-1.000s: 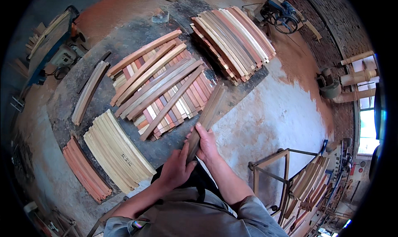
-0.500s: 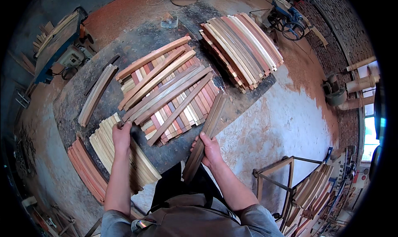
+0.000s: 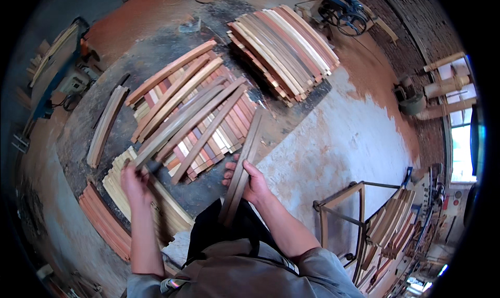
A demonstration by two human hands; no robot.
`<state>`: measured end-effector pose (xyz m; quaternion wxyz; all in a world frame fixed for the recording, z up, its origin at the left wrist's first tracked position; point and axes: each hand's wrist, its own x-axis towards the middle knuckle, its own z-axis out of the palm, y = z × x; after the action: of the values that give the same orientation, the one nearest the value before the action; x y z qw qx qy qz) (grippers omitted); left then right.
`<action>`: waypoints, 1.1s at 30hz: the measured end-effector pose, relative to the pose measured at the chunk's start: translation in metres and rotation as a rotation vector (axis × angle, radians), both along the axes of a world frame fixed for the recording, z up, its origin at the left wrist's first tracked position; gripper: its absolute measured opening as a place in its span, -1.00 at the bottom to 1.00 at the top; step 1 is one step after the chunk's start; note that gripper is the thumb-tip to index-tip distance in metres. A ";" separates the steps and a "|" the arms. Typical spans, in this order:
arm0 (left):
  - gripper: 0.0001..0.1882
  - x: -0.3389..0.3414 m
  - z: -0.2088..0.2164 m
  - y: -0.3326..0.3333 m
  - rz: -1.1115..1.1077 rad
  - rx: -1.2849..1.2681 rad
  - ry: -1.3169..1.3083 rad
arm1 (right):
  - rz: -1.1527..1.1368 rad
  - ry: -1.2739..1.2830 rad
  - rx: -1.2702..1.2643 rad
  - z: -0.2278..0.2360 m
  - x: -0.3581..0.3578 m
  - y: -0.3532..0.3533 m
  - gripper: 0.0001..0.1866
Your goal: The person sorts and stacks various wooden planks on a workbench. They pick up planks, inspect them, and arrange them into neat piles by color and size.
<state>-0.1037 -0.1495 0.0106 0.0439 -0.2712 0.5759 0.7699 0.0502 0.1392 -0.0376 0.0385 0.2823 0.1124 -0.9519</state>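
Note:
My right hand (image 3: 254, 182) is wrapped round a small bundle of brown wooden strips (image 3: 242, 168), slanting from near my lap toward the pile. The fingers of my left hand (image 3: 136, 184) are closed at the near end of a greyish-brown curved strip (image 3: 179, 125). That strip lies slantwise over a broad pile of mixed red, pale and brown strips (image 3: 224, 134), and its near end is slightly blurred. Other loose strips rest across the pile, among them a brown one (image 3: 208, 134) and a light one (image 3: 177, 97).
Pale strips (image 3: 172, 207) and reddish strips (image 3: 104, 222) lie at the near left. A tall stack of curved strips (image 3: 286, 50) stands at the far right of the dark board. Two strips (image 3: 108, 126) lie at left. A metal-framed rack (image 3: 341, 199) with wood is at right.
My left hand has drawn back toward me and left, with the near end of the greyish-brown strip shifting along. The bundle in my right hand stands a little steeper. The whole view has shifted.

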 end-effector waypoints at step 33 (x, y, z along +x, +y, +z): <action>-0.48 0.174 -0.012 0.115 -0.975 -0.107 0.075 | -0.131 -0.023 -0.027 -0.007 0.029 0.027 -0.34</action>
<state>0.0701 -0.0342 -0.0014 0.3646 0.0558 0.6756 0.6384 0.0792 0.1663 -0.0444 -0.0188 0.2994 0.0802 -0.9506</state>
